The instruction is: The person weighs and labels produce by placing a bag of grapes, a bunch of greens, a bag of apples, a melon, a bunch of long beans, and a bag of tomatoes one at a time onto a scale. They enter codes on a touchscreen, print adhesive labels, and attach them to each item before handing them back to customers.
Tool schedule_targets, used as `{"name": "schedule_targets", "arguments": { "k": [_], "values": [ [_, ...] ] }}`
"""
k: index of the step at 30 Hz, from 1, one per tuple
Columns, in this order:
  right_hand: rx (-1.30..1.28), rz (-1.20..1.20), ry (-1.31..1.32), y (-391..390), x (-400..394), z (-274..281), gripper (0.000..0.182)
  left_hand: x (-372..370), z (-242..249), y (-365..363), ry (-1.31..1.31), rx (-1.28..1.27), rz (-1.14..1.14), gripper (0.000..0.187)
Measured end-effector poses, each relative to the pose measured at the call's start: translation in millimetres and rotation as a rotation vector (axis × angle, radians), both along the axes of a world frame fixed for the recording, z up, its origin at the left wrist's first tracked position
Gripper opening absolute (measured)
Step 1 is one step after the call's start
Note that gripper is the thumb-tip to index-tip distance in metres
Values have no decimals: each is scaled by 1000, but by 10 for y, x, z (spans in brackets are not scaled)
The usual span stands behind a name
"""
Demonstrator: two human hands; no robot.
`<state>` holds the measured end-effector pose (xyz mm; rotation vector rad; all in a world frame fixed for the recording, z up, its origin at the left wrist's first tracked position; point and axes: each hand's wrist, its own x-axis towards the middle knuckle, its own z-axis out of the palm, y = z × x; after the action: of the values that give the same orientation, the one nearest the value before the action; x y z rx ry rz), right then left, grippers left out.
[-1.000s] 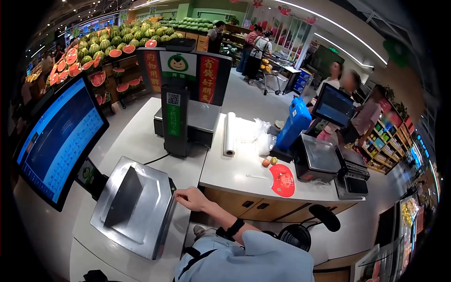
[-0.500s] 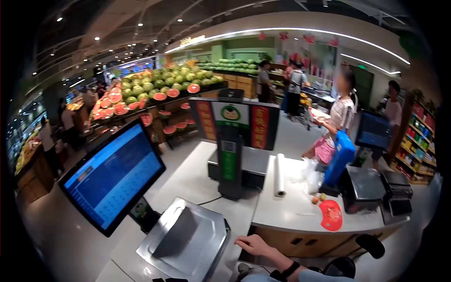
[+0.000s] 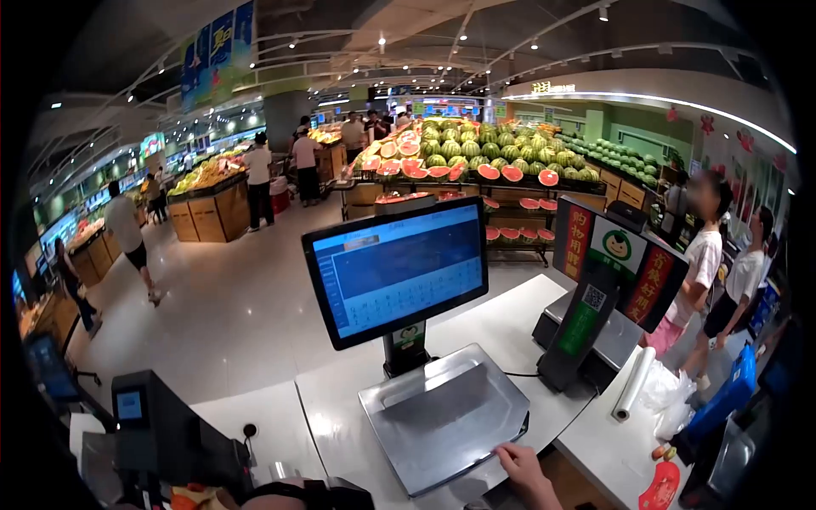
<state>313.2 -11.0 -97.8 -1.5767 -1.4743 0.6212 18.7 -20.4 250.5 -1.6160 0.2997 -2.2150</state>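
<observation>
The left hand is not seen. The scale platter [image 3: 446,415] lies on the table [image 3: 340,408], centre-near, its long axis running left-right. Only 1 hand, the right hand [image 3: 520,466], rests open, touching its near-right edge.

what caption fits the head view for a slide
Right hand rests at the edge of a steel weighing scale below a blue touchscreen, watermelon display behind.

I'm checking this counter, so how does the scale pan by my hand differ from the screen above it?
The scale pan lies flat, bare grey metal; the screen stands tilted upright, lit blue. The right hand touches the pan's edge, not the screen. Both share one stand.
</observation>
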Motion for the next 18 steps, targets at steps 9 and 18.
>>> {"name": "schedule_targets", "arguments": {
  "k": [9, 18],
  "values": [
    [-33, 302, 7, 384, -669, 72, 18, -497, -37, -178, -109, 184, 556, 43],
    [56, 528, -88, 400, -629, -103, 10, -883, -2140, 248, 465, -1334, 565, 48]
  ]
}}
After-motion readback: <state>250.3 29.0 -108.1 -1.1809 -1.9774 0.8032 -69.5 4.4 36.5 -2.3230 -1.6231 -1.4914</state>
